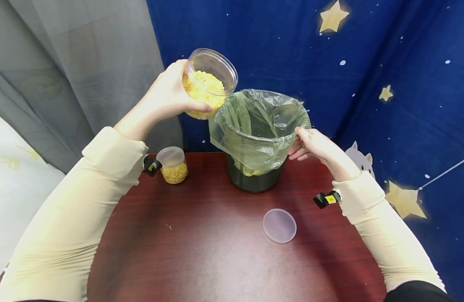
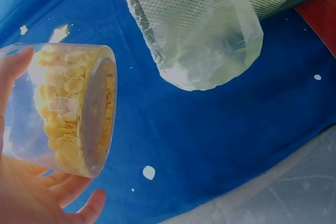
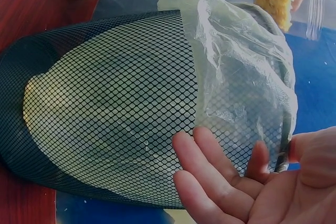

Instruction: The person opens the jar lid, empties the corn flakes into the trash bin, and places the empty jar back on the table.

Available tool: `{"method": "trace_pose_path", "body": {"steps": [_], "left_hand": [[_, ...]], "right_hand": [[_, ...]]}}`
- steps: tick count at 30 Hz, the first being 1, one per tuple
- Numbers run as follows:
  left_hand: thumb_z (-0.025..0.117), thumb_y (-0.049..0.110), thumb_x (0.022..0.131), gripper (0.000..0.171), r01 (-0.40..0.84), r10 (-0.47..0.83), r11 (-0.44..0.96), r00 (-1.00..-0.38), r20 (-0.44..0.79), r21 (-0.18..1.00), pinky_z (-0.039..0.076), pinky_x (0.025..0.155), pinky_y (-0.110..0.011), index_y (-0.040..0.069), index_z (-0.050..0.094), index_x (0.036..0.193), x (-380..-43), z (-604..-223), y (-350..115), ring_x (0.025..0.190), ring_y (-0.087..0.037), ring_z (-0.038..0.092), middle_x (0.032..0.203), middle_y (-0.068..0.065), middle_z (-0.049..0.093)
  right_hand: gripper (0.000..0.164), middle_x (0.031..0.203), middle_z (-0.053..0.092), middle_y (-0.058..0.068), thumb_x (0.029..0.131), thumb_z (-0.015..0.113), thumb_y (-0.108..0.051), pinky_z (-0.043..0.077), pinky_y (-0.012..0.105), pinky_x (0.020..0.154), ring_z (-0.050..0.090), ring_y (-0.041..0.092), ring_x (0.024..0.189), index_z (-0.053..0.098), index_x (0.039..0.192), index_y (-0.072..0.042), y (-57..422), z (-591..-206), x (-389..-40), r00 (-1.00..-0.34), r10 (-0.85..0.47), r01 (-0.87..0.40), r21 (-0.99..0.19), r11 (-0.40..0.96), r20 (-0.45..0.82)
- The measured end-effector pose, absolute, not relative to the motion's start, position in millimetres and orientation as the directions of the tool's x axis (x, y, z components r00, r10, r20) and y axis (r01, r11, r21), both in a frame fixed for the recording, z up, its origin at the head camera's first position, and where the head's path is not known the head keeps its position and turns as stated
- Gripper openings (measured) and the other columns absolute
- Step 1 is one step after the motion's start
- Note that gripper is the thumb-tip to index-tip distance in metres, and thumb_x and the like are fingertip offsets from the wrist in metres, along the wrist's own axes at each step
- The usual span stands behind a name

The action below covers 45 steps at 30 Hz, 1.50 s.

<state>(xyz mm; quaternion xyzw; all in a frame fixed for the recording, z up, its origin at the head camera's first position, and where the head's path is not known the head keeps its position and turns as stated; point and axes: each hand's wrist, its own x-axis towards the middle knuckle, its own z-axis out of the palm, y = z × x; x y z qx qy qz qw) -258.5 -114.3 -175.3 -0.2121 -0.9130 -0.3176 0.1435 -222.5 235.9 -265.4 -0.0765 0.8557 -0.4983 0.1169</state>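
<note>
My left hand (image 1: pixel 175 90) grips a clear plastic jar (image 1: pixel 211 75), partly filled with yellow flakes (image 2: pixel 65 114). The lidless mouth leans toward the mesh wastebasket (image 1: pixel 251 178), above and left of its rim. A thin, see-through greenish bag (image 1: pixel 262 155) lines the basket and folds over its edge; something yellow shows low inside through the mesh. At the basket's right side, my right hand (image 1: pixel 311 144) pinches the bag-covered rim between thumb and forefinger. Its other fingers (image 3: pixel 202 174) extend loosely along the outside.
A second jar of yellow flakes (image 1: pixel 173 165), lid on, stands at the table's back left. One round translucent lid (image 1: pixel 279 226) lies flat in front of the basket. Small crumbs (image 1: pixel 169 227) dot the dark red table (image 1: pixel 202 260). A blue curtain (image 1: pixel 285 50) hangs close behind.
</note>
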Motion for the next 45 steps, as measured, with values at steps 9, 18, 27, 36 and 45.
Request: {"method": "trace_pose_path", "body": {"steps": [9,18,27,36,45], "left_hand": [[0.083,0.048,0.048,0.100,0.488,0.315,0.730,-0.862,0.397,0.479,0.037,0.085,-0.035,0.007,0.038,0.128,-262.6,-167.2,-104.2,0.097,-0.017,0.044,0.114,-0.004,0.046],[0.080,0.054,0.048,0.101,0.466,0.305,0.774,-0.867,0.394,0.428,0.037,0.083,-0.038,0.009,0.038,0.128,-265.7,-158.4,-99.0,0.096,-0.019,0.043,0.112,-0.004,0.046],[0.076,0.056,0.053,0.099,0.460,0.317,0.811,-0.865,0.390,0.361,0.039,0.083,-0.040,0.008,0.035,0.129,-267.3,-144.2,-90.0,0.097,-0.021,0.043,0.110,-0.007,0.044],[0.074,0.060,0.053,0.107,0.431,0.316,0.843,-0.881,0.353,0.321,0.036,0.088,-0.045,0.010,0.028,0.136,-270.7,-139.7,-77.3,0.101,-0.025,0.042,0.117,-0.009,0.043],[0.072,0.056,0.057,0.103,0.445,0.353,0.863,-0.869,0.345,0.238,0.032,0.088,-0.048,0.011,0.026,0.137,-273.2,-146.6,-65.7,0.102,-0.025,0.042,0.117,-0.009,0.043]], "right_hand": [[0.050,0.083,0.063,0.022,0.098,0.022,-0.032,0.051,0.032,0.059,0.065,0.027,0.072,0.044,0.101,0.013,234.6,-266.1,-221.5,-0.961,-0.240,0.000,-0.866,0.500,-0.139],[0.051,0.083,0.063,0.021,0.098,0.022,-0.032,0.051,0.031,0.059,0.065,0.025,0.070,0.044,0.101,0.013,234.6,-265.7,-221.6,-0.960,-0.240,0.002,-0.864,0.504,-0.142],[0.050,0.082,0.064,0.019,0.098,0.022,-0.031,0.051,0.030,0.059,0.065,0.025,0.071,0.044,0.102,0.013,234.8,-265.1,-221.3,-0.959,-0.242,0.006,-0.866,0.500,-0.146],[0.051,0.081,0.064,0.020,0.097,0.025,-0.033,0.051,0.030,0.058,0.065,0.026,0.071,0.047,0.100,0.012,237.2,-268.0,-223.0,-0.954,-0.270,-0.011,-0.883,0.470,-0.132],[0.049,0.083,0.064,0.020,0.098,0.022,-0.031,0.051,0.030,0.059,0.065,0.023,0.070,0.044,0.101,0.013,234.0,-267.4,-223.5,-0.958,-0.241,0.012,-0.865,0.502,-0.153]]}}
